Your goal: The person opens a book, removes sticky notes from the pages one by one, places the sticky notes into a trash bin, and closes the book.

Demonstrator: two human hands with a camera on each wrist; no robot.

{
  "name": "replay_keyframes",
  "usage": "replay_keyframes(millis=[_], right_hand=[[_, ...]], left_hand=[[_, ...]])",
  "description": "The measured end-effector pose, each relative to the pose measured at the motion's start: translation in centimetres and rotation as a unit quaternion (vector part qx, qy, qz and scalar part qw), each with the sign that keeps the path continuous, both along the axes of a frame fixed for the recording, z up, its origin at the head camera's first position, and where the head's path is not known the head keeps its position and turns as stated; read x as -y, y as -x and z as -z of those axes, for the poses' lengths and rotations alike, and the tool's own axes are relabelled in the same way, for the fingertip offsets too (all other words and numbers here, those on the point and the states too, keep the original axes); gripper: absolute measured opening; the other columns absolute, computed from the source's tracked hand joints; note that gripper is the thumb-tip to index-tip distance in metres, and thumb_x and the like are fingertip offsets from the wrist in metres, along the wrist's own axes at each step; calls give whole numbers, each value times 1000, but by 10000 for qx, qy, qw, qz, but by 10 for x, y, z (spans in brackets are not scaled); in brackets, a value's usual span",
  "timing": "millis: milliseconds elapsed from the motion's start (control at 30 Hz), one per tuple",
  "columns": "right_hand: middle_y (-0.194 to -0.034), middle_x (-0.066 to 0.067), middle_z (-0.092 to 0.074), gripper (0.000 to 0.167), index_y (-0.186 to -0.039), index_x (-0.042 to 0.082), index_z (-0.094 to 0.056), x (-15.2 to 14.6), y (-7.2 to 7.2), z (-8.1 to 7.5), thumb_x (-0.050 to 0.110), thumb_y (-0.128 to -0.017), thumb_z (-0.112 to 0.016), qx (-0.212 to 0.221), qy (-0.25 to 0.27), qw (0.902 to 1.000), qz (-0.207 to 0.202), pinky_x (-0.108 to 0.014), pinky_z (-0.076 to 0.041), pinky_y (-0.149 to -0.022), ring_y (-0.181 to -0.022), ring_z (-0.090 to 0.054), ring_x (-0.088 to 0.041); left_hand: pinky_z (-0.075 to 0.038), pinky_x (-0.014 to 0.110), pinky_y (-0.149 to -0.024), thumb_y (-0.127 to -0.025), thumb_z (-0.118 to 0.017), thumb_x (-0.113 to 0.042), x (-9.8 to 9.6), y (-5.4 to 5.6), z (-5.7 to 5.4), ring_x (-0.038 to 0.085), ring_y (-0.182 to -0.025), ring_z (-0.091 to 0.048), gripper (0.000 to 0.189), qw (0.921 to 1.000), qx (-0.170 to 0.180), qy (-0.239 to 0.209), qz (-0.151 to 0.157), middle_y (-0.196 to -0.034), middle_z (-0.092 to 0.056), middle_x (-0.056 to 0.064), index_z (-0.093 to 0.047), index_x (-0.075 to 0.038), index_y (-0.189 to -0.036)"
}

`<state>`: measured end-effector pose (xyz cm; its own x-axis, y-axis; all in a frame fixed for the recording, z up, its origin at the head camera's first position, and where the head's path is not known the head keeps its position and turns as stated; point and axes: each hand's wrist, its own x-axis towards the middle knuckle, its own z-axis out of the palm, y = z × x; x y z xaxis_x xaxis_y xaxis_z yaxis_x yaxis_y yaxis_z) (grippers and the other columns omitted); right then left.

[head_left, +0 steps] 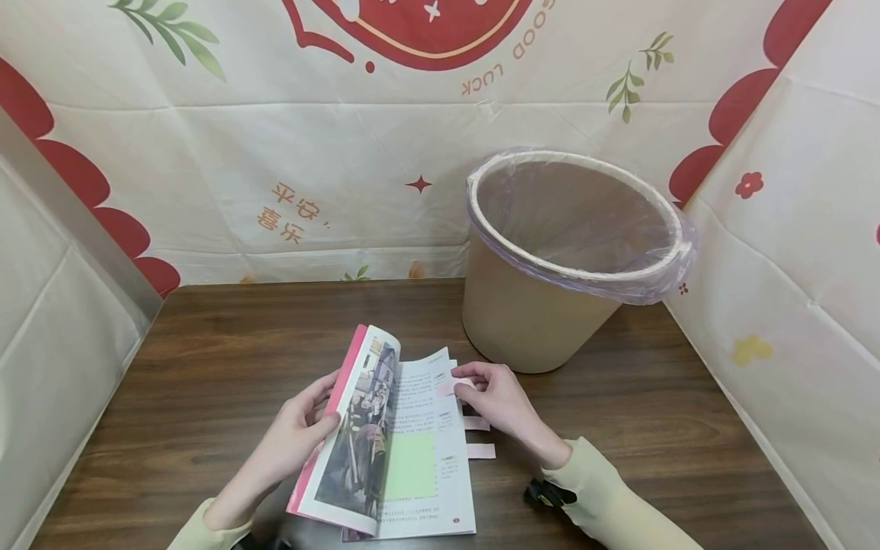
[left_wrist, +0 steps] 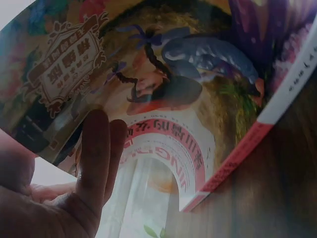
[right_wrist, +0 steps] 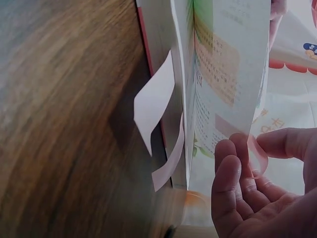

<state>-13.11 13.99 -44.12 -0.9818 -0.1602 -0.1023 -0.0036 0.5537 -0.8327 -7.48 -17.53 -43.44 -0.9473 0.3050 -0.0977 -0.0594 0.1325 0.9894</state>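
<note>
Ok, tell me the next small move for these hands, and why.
Probably, the right hand should gently peel the pink sticky tab off the open book: that hand pinches the tab at the page's edge, the left hand holds the book open, and a lined waste bin stands nearby.

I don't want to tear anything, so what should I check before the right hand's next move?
1. Left hand holding the book open: ok.
2. Right hand pinching the upper pink strip: ok.
3. That strip clear of the page: not ok, it overlaps the edge.
4. How firmly it sticks: cannot tell.
5. Lower pink strips clear of both hands: ok.
6. Lined bin open at the top: ok.
</note>
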Motion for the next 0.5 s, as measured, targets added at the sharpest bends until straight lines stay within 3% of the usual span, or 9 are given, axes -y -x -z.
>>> replay_keyframes(millis=[300, 500], right_hand=[[-90, -4, -81, 23, -112, 7, -79, -3, 0, 3, 14, -92, -69, -6, -69, 10000, 59, -19, -48, -69, -77, -71, -11], [-93, -4, -81, 24, -111, 7, -79, -5, 2, 6, 15, -89, -74, -247, -270, 9993, 61, -19, -47, -69, -74, -63, -7]], left_hand=[[-65, 30, -76, -101, -52, 3, 10, -1, -1, 5, -105, -74, 67, 9997, 185, 120, -38, -151, -45, 42, -23, 12, -161], [-65, 30, -76, -101, -53, 2, 18, -2, -1, 6, -105, -74, 68, 9993, 306, 223, -75, -153, -44, 41, -22, 12, -161]])
